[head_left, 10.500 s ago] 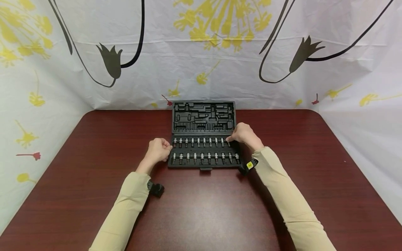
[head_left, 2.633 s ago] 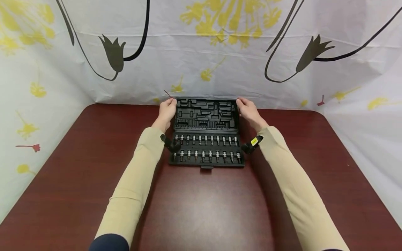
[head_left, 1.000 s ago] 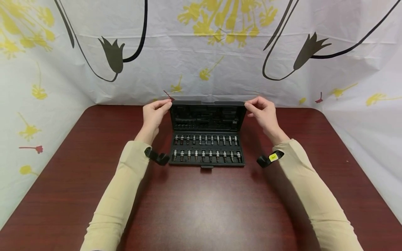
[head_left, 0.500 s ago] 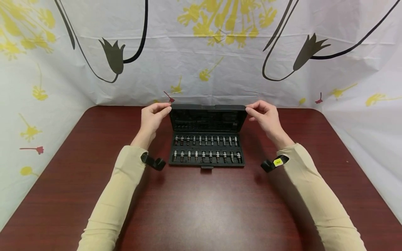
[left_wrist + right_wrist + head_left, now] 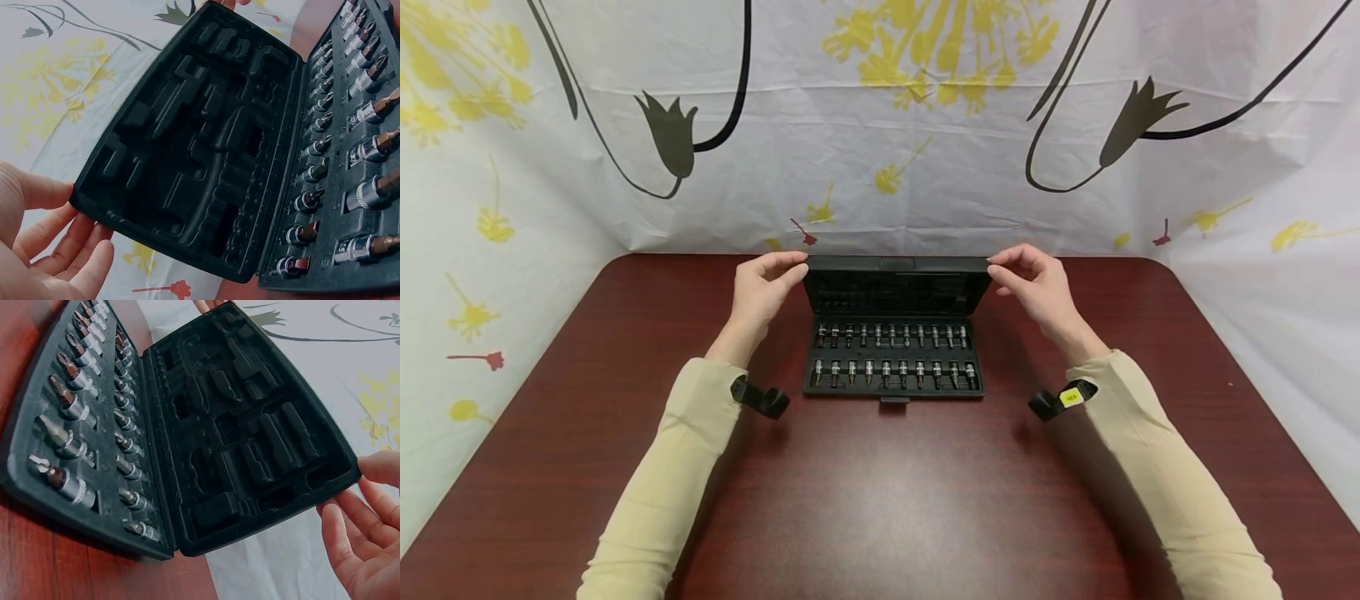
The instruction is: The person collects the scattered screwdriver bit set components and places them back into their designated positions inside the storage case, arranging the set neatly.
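Observation:
A black plastic case of bit sockets (image 5: 893, 353) lies on the table, its lid (image 5: 898, 265) tilted up at the hinge. Two rows of metal bit sockets (image 5: 902, 374) sit in the base. At the lid's upper left corner, my left hand (image 5: 758, 292) pinches the edge between thumb and fingers. My right hand (image 5: 1033, 287) pinches the opposite upper corner in the same way. Moulded hollows line the lid's inside (image 5: 187, 137) in the left wrist view. The right wrist view shows my right fingers (image 5: 365, 528) behind the lid and the thumb on its edge.
The case stands near the back edge of a dark red-brown table (image 5: 895, 500). A white cloth (image 5: 970, 167) printed with yellow and grey flowers hangs behind and at both sides. A latch tab (image 5: 894, 400) juts from the base's front.
Earlier the lid lay back, my right hand at the sockets. Both hands then took its corners and raised it; over the last second it has tipped further forward and the hands have come slightly nearer.

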Demonstrator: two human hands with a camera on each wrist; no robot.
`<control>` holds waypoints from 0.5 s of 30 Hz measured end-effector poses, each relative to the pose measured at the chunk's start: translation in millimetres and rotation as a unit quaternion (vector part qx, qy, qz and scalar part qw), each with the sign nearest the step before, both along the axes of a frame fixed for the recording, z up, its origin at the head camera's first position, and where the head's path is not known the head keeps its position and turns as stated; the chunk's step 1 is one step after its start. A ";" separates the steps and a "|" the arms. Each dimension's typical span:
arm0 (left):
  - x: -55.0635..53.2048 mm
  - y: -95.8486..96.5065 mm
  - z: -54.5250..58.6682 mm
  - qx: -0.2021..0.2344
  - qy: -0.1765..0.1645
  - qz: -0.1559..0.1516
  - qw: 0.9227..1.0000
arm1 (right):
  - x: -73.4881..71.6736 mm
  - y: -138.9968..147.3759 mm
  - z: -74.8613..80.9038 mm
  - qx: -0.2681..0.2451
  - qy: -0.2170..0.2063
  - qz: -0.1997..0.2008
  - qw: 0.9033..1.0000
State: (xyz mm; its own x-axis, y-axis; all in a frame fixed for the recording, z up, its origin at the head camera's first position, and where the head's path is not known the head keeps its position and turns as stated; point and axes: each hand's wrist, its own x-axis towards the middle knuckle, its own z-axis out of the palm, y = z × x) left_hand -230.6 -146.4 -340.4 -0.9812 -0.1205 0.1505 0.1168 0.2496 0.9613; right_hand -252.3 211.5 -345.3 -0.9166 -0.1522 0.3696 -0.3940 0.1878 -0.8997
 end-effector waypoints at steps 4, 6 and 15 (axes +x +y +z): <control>5.9 -4.1 0.1 -0.009 -0.005 -0.027 1.000 | 6.4 4.1 -0.2 0.043 -0.008 0.011 0.999; 8.8 -6.1 0.6 -0.015 -0.011 -0.040 0.999 | 8.9 6.3 0.2 0.067 -0.010 0.020 0.997; 23.4 -7.1 5.1 -0.079 -0.028 -0.055 0.995 | 32.3 3.8 19.5 0.135 -0.014 0.051 0.989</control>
State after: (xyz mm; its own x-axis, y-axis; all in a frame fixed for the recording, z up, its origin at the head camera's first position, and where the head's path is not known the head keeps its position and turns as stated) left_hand -207.2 -153.6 -335.4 -0.9946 0.0082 0.1030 0.0981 0.3871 0.9168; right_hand -220.1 215.3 -325.8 -0.9008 -0.3335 0.2780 -0.3991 0.3840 -0.8326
